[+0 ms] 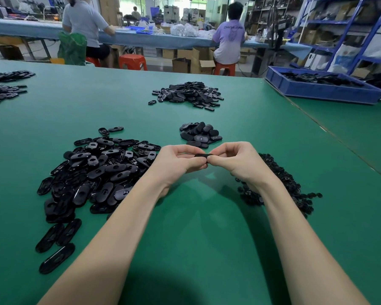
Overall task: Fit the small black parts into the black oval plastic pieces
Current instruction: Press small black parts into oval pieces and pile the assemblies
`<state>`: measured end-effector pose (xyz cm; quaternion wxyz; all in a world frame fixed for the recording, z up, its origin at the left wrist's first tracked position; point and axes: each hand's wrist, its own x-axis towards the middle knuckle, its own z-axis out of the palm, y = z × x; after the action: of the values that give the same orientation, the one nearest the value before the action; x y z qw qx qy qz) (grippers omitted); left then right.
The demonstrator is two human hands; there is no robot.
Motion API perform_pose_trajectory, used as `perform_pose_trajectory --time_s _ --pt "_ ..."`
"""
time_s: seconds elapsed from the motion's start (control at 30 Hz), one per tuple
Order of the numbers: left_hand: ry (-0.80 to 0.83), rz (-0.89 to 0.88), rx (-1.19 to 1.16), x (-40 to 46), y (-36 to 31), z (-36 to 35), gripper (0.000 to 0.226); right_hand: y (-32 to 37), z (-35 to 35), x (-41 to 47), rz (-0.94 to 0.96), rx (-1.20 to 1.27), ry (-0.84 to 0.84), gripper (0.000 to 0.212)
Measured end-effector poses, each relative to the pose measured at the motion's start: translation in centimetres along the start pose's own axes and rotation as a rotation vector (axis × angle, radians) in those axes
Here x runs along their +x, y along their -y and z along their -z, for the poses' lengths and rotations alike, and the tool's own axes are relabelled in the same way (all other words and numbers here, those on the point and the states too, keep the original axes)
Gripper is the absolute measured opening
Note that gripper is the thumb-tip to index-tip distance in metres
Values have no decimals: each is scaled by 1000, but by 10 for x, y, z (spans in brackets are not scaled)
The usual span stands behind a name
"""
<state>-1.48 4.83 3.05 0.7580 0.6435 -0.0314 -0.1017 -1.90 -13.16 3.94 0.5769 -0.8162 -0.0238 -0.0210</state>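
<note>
Pinching one black oval piece [201,155] from both ends, I have it lifted above the green table [207,238], my left hand [178,164] curled round its left end and my right hand [235,161] round its right, thumbs meeting underneath near the middle. Only the thin top edge of it shows between my fingers; whether a small part is already seated inside I cannot tell, since my thumbs cover that spot.

Risks as I judge them:

- Pressing with the part crooked could jam or scar it, because I am working by feel with the seat hidden.
- My hold is narrow, on the ends only. A hard push in the middle could flex the oval and pop it out, dropping it into one of the heaps.
- The heap of unfilled ovals [92,172] lies close on my left, and the heap of small black parts [279,186] touches my right wrist. A dropped piece would vanish among look-alikes.
- The little stack just beyond my hands [199,134] looks like finished work, and a larger mound [188,94] sits farther off. Tossing an unseated piece there would mix bad with good.
- My right forearm could sweep small parts off toward the near edge.
</note>
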Motion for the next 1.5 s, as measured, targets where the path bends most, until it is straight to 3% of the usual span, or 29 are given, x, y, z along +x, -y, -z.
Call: perform_pose_trajectory --time_s 0.4,0.53,0.77,0.97,1.13,1.27,1.5 --pt "-72 -107 150 3 7 -4 17 -7 -9 5 4 4 -54 12" --pt "-54 -293 500 7 3 3 22 -9 -1 3 -96 152 -58 10" --pt "-218 -397 838 52 4 -5 18 -14 5 4 -139 63 -141 17" --pt "-439 -199 834 108 3 -23 19 -13 0 2 -127 79 -71 28" --pt "-465 -132 839 120 8 -21 25 -12 -1 3 -132 74 -24 35" --pt "-445 -187 829 109 3 -13 33 -12 -2 2 -119 96 -23 33" --pt "-463 -336 853 56 1 26 18 -14 -13 3 -84 -20 22 30"
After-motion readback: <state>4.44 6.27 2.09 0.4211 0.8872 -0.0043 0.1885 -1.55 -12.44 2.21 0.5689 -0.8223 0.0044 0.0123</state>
